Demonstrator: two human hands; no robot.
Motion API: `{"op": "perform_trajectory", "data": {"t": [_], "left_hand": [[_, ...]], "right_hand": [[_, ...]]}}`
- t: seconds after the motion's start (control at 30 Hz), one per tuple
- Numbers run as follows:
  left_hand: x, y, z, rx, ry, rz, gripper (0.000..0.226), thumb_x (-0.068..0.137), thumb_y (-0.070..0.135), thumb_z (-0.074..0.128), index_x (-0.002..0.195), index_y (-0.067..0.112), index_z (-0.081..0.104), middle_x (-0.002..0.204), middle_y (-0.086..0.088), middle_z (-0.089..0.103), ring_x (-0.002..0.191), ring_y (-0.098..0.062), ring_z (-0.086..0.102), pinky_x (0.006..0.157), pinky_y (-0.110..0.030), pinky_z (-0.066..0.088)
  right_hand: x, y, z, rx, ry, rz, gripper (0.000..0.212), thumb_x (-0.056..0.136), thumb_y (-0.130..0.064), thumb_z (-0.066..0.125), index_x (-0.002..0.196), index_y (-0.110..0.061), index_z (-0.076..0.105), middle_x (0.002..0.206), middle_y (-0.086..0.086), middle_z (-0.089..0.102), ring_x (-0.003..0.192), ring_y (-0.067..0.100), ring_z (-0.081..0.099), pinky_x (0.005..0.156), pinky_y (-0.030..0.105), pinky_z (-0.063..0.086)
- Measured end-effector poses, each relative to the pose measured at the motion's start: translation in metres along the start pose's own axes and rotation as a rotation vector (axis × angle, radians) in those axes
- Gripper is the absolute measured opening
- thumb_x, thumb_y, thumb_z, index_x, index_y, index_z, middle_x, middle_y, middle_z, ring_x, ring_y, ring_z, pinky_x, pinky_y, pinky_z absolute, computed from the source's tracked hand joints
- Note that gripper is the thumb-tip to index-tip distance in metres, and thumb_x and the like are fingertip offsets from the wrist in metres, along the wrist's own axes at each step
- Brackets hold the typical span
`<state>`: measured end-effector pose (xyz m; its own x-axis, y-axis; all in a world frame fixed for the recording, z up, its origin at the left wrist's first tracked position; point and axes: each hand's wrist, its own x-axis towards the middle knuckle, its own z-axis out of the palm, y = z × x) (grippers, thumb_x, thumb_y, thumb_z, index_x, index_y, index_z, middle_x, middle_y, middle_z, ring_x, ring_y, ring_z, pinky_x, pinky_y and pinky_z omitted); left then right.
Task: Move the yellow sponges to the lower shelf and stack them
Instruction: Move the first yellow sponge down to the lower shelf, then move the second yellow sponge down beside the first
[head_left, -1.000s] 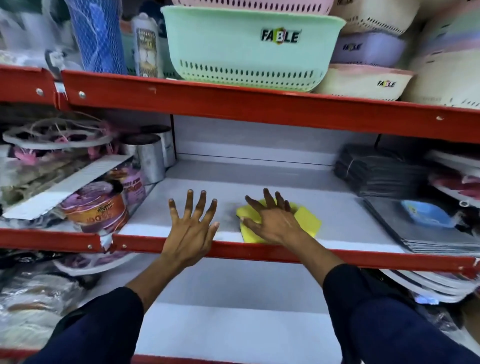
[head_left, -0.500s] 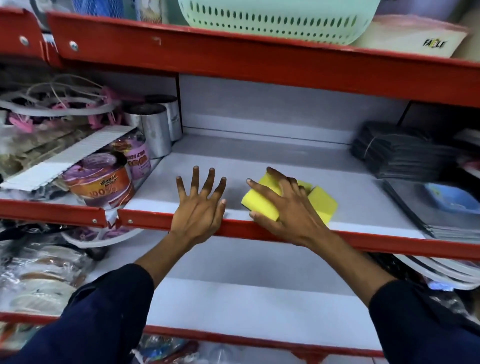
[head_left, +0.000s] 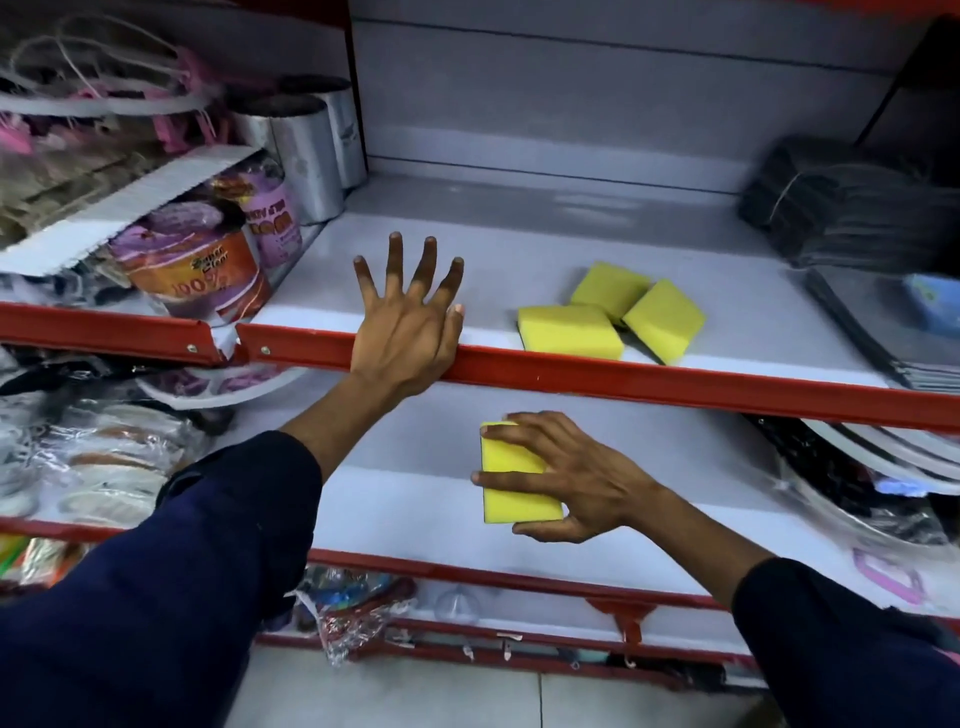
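My right hand (head_left: 576, 478) grips one yellow sponge (head_left: 511, 486) just above the white lower shelf (head_left: 405, 499), under the red shelf rail. Three more yellow sponges lie on the upper shelf (head_left: 519, 260) near its front edge: a front one (head_left: 569, 338), a rear one (head_left: 608, 288) and a right one (head_left: 665, 319), touching each other. My left hand (head_left: 408, 327) rests flat with fingers spread on the upper shelf's red front rail (head_left: 623, 376), left of those sponges, holding nothing.
Orange and purple tubs (head_left: 202, 270) and silver rolls (head_left: 306, 156) crowd the upper shelf's left. Dark folded stacks (head_left: 852, 208) and grey mats (head_left: 883, 332) sit at its right. Wrapped goods (head_left: 98, 457) fill the lower shelf's left, plates (head_left: 883, 457) its right.
My right hand lifted one sponge off the upper shelf and carried it down to the lower shelf. Three sponges stay behind. The view tilted downward; my left hand stayed on the rail.
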<state>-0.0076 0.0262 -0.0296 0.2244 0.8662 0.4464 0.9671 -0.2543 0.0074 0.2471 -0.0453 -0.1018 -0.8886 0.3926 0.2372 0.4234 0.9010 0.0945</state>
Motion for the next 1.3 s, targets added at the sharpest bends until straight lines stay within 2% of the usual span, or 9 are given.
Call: {"op": "perform_trajectory", "data": {"t": [0.17, 0.3, 0.43, 0.63, 0.8, 0.87, 0.97, 1.13, 1.3], "left_hand": [[0.000, -0.001, 0.004, -0.016, 0.039, 0.006, 0.059, 0.102, 0.045, 0.017, 0.156, 0.025, 0.024, 0.168, -0.011, 0.018, 0.155, -0.044, 0.002, 0.118, -0.076, 0.007], [0.002, -0.002, 0.009, -0.018, 0.074, 0.003, 0.058, 0.101, 0.045, 0.017, 0.156, 0.027, 0.024, 0.168, -0.011, 0.018, 0.155, -0.043, 0.003, 0.119, -0.075, 0.008], [0.003, -0.003, 0.013, -0.022, 0.100, 0.000, 0.058, 0.101, 0.045, 0.019, 0.156, 0.028, 0.025, 0.168, -0.011, 0.018, 0.155, -0.043, 0.003, 0.120, -0.074, 0.005], [0.002, -0.002, 0.014, -0.033, 0.119, 0.000, 0.058, 0.100, 0.045, 0.021, 0.156, 0.030, 0.027, 0.168, -0.011, 0.018, 0.156, -0.043, 0.004, 0.120, -0.073, 0.006], [0.003, -0.001, 0.013, -0.032, 0.122, 0.002, 0.058, 0.099, 0.044, 0.022, 0.155, 0.032, 0.027, 0.168, -0.011, 0.019, 0.156, -0.042, 0.005, 0.121, -0.072, 0.006], [0.003, -0.001, 0.012, -0.028, 0.118, 0.003, 0.058, 0.099, 0.044, 0.022, 0.155, 0.032, 0.027, 0.168, -0.011, 0.020, 0.156, -0.042, 0.005, 0.121, -0.072, 0.006], [0.003, -0.001, 0.010, -0.024, 0.104, -0.001, 0.058, 0.099, 0.044, 0.022, 0.156, 0.033, 0.025, 0.168, -0.011, 0.018, 0.156, -0.042, 0.003, 0.121, -0.072, 0.006], [0.001, -0.001, 0.008, -0.028, 0.077, -0.004, 0.057, 0.100, 0.044, 0.021, 0.156, 0.034, 0.024, 0.169, -0.011, 0.016, 0.156, -0.042, 0.002, 0.120, -0.073, 0.005], [0.001, 0.002, 0.002, -0.027, 0.043, -0.005, 0.059, 0.099, 0.045, 0.019, 0.157, 0.034, 0.020, 0.169, -0.011, 0.012, 0.156, -0.042, -0.002, 0.120, -0.074, 0.004]], "right_hand": [[0.004, -0.008, 0.072, 0.099, -0.161, 0.236, 0.066, 0.093, -0.066, 0.048, 0.152, -0.043, 0.030, 0.163, 0.008, 0.027, 0.144, 0.033, 0.035, 0.112, 0.051, 0.037], [0.021, -0.018, 0.128, 0.181, -0.263, 0.352, 0.064, 0.091, -0.062, 0.053, 0.149, -0.044, 0.036, 0.163, 0.009, 0.025, 0.143, 0.036, 0.033, 0.114, 0.053, 0.034], [0.030, -0.025, 0.169, 0.249, -0.296, 0.411, 0.056, 0.089, -0.059, 0.055, 0.143, -0.046, 0.044, 0.164, 0.007, 0.021, 0.143, 0.035, 0.031, 0.116, 0.051, 0.032], [0.028, -0.020, 0.202, 0.284, -0.310, 0.389, 0.050, 0.090, -0.057, 0.056, 0.138, -0.047, 0.046, 0.164, 0.005, 0.017, 0.149, 0.035, 0.019, 0.122, 0.056, 0.020], [0.023, -0.020, 0.198, 0.244, -0.312, 0.363, 0.060, 0.093, -0.068, 0.044, 0.149, -0.051, 0.029, 0.170, 0.001, -0.002, 0.158, 0.031, -0.004, 0.124, 0.065, 0.000], [0.022, -0.024, 0.187, 0.229, -0.251, 0.323, 0.062, 0.095, -0.068, 0.041, 0.152, -0.050, 0.023, 0.171, -0.002, -0.005, 0.158, 0.028, -0.008, 0.125, 0.065, 0.001], [0.021, -0.027, 0.156, 0.223, -0.100, 0.224, 0.061, 0.097, -0.062, 0.044, 0.153, -0.047, 0.024, 0.171, -0.005, 0.002, 0.159, 0.021, -0.002, 0.127, 0.060, 0.012], [0.027, -0.022, 0.078, 0.247, 0.189, 0.032, 0.059, 0.095, -0.041, 0.058, 0.151, -0.030, 0.042, 0.167, 0.005, 0.023, 0.157, 0.026, 0.020, 0.126, 0.052, 0.025], [0.041, -0.007, -0.011, 0.081, 0.409, -0.038, 0.056, 0.093, -0.034, 0.061, 0.146, -0.025, 0.049, 0.162, 0.010, 0.034, 0.153, 0.029, 0.030, 0.125, 0.047, 0.028]]}}
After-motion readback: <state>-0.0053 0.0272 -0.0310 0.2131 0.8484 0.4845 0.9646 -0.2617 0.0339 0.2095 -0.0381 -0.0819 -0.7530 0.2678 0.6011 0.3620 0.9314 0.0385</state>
